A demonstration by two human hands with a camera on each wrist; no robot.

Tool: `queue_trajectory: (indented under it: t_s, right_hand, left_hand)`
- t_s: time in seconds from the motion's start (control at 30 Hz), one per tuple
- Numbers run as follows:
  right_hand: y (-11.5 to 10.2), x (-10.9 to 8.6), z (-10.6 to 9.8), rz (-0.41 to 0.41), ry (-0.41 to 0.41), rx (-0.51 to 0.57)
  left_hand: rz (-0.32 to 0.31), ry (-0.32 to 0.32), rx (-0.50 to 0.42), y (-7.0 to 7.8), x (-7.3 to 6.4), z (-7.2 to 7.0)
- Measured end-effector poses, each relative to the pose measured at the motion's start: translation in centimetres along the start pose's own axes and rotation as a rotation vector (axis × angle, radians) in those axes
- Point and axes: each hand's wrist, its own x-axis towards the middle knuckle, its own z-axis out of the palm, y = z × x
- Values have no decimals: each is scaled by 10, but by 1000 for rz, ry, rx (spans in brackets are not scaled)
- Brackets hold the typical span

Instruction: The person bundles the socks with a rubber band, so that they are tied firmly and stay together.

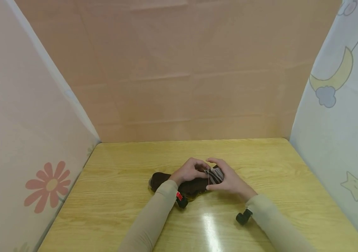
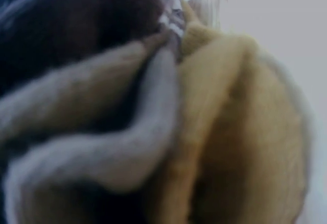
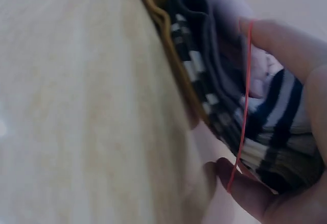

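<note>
A bundle of socks (image 1: pixel 194 187), mostly dark brown with a striped end, lies across the middle of the table. My left hand (image 1: pixel 189 172) grips the bundle from above near its striped part. Around that end curves my right hand (image 1: pixel 233 181), thumb and a finger spread apart. A thin red rubber band (image 3: pixel 246 106) stretches between their tips, crossing in front of the striped sock (image 3: pixel 281 106). In the left wrist view, folds of a mustard sock (image 2: pixel 271 127) and a grey cuff (image 2: pixel 92 155) fill the picture, with dark brown fabric (image 2: pixel 76 25) behind them.
The wood-grain table (image 1: pixel 119 217) ends at a tan backdrop (image 1: pixel 166 87). Patterned sheets stand at both sides, one with a pink flower (image 1: pixel 51 185), the other with a moon (image 1: pixel 339 78). Black wrist cameras sit at both sleeve cuffs, close above the table.
</note>
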Motion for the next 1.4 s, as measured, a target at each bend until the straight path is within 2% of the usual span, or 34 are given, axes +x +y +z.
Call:
queue_trajectory:
  t_s: [0.1, 0.23, 0.57, 0.8, 0.93, 1.07, 1.2, 1.4]
  right_hand:
    - [3, 0, 6, -30, 14, -52]
    - [5, -1, 14, -29, 47, -54]
    - [12, -6, 20, 73, 89, 79]
    - [17, -8, 14, 80, 80, 84]
    - [22, -9, 8, 132, 70, 143]
    - [24, -10, 4, 178, 22, 209]
    - [25, -12, 1, 205, -21, 168]
    - [23, -13, -3, 228, -27, 89]
  left_hand:
    - [5, 11, -6, -1, -1, 1]
    - [0, 25, -21, -1, -3, 1]
    - [-43, 32, -57, -4, -5, 3]
    - [-54, 36, -76, -6, -4, 5]
    - [-52, 48, -65, -5, -4, 5]
    - [-55, 54, -52, -2, -5, 4]
    - [-60, 47, -76, 0, -4, 3]
    - [-51, 38, -110, 0, -3, 2]
